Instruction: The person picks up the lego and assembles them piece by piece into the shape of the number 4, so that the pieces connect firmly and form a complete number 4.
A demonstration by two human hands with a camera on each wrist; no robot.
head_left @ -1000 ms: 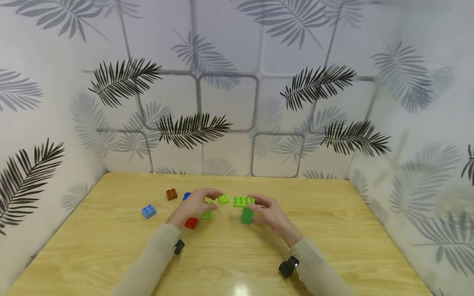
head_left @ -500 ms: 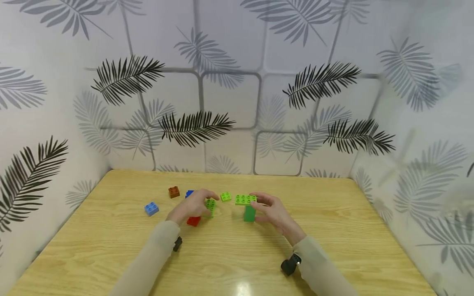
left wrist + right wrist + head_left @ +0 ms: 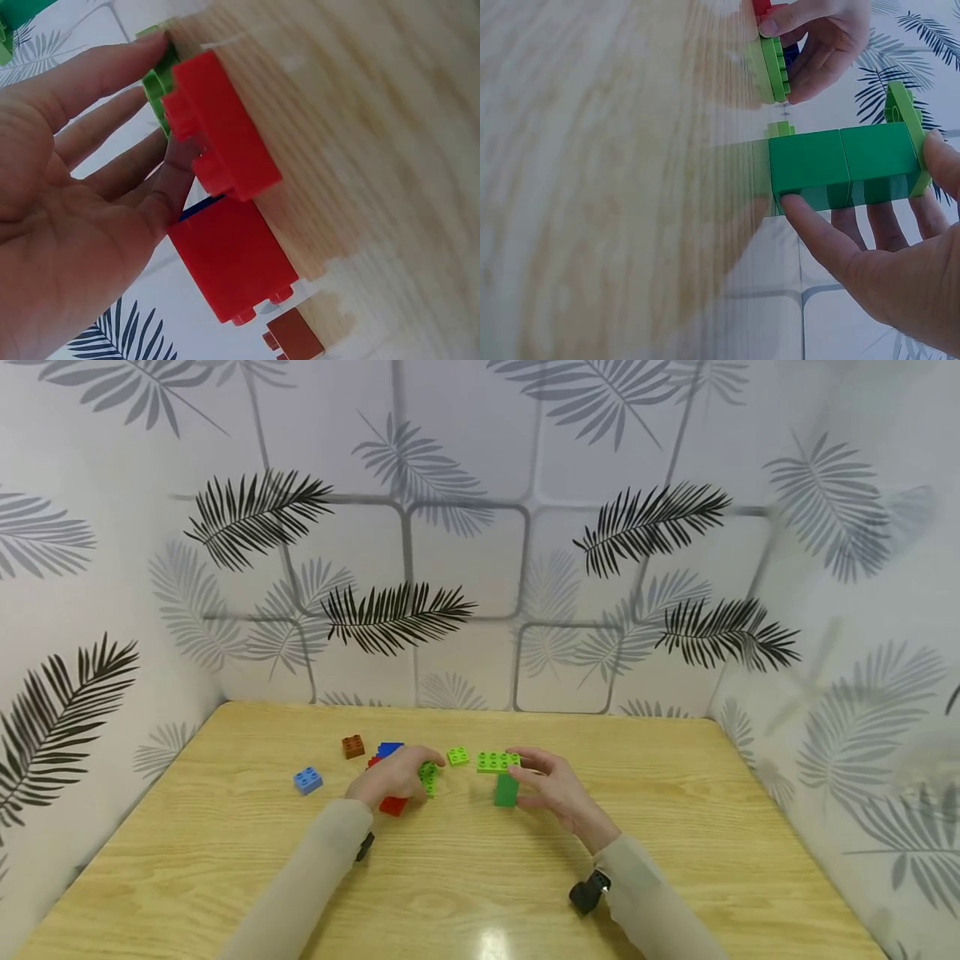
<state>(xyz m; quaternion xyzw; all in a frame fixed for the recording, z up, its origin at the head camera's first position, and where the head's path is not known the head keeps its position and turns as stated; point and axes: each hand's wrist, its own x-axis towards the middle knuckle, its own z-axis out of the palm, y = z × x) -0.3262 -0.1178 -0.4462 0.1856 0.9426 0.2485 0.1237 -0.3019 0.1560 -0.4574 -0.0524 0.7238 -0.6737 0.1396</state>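
My left hand (image 3: 429,768) pinches a lime green brick (image 3: 428,777) between thumb and fingers, just above the table (image 3: 480,877). In the right wrist view that lime green brick (image 3: 773,69) stands on edge in the hand. A red brick (image 3: 392,806) lies under the wrist, and a second red brick (image 3: 232,262) lies beside the first (image 3: 225,135). My right hand (image 3: 520,779) grips a dark green tower (image 3: 506,790) topped by a lime plate (image 3: 498,762). Its thumb (image 3: 810,225) presses the tower's side (image 3: 840,169).
A small lime brick (image 3: 457,756) lies between the hands. A blue brick (image 3: 390,748), a brown brick (image 3: 352,746) and a light blue brick (image 3: 307,780) sit to the left. Patterned walls enclose the table on three sides.
My left hand pulled back from the small lime brick and picked up the lime green brick that lay by the red one. The right hand stays on the tower.
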